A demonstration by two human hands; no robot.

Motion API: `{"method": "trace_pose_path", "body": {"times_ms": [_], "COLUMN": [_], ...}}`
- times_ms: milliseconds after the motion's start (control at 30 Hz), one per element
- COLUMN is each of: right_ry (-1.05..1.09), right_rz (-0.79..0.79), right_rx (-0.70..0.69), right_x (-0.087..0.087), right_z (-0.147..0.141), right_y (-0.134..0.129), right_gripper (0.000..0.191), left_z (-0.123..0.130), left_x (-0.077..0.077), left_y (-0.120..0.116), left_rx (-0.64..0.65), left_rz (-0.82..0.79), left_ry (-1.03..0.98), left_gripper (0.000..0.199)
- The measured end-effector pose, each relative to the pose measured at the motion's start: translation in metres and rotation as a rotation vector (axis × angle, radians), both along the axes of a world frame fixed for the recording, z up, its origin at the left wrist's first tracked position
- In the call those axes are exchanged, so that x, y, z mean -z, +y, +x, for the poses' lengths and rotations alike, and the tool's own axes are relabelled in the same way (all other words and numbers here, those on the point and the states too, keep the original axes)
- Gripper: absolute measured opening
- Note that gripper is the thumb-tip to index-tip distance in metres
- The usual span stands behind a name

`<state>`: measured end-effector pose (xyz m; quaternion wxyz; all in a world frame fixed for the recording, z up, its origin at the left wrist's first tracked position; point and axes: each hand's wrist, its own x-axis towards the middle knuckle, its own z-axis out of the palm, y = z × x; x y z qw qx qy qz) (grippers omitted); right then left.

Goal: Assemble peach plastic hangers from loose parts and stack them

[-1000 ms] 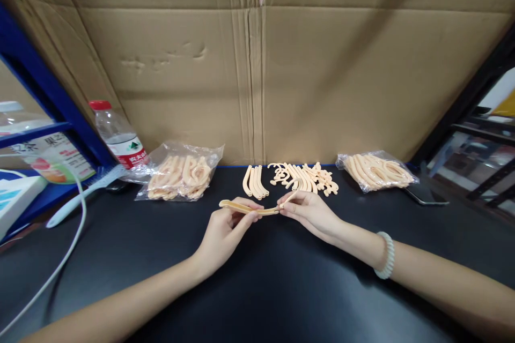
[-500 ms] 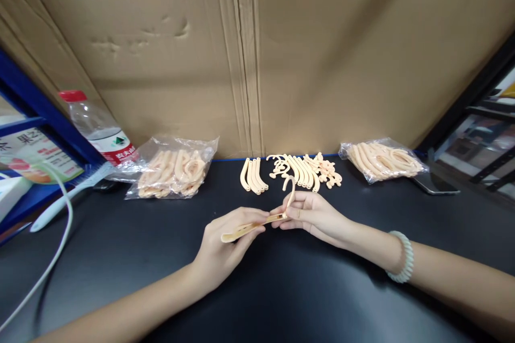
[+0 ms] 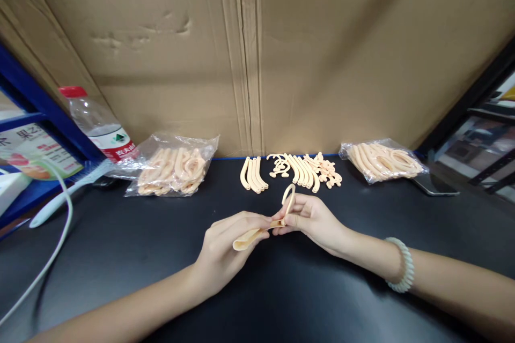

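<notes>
Left hand (image 3: pixel 221 244): pinching, fingers (image 3: pixel 241 221) bent forward, thumb on their near side
Left forearm (image 3: pixel 148 295): slanting back and leftward from the fingers
Right hand (image 3: pixel 316 220): pinching, thumb pressed toward curled fingertips (image 3: pixel 277 231)
Right forearm (image 3: pixel 374 249): running rightward and back from those fingers
Fingertips: both sets just beside each other

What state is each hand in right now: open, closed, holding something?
Left hand: closed, holding a cream-coloured, curved, hollow, plastic-looking bar.
Right hand: closed, holding a cream-coloured, curved, plastic-looking hook at one end of the bar.
</notes>
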<state>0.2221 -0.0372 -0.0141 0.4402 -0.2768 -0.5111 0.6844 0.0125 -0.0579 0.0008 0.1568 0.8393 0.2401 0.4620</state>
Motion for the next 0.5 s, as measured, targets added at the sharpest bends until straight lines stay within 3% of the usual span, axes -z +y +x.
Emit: {"method": "trace_pose_path", "body": {"times_ms": [333, 500], "right_ry": [0.037, 0.021], "right_rz": [0.016, 0.006], "right_rx": [0.019, 0.015], "right_x": [0.001, 0.0], "right_z": [-0.004, -0.003], "right_y": [-0.003, -0.003], "right_gripper": [0.026, 0.027], "left_z": [0.005, 0.011], "left_x": [0.006, 0.001], "left_y": [-0.005, -0.007], "left_rx": [-0.168, -0.207], "left_rz": [-0.114, -0.381], "left_ry": [-0.079, -0.231], "left_gripper": [0.009, 0.007]}}
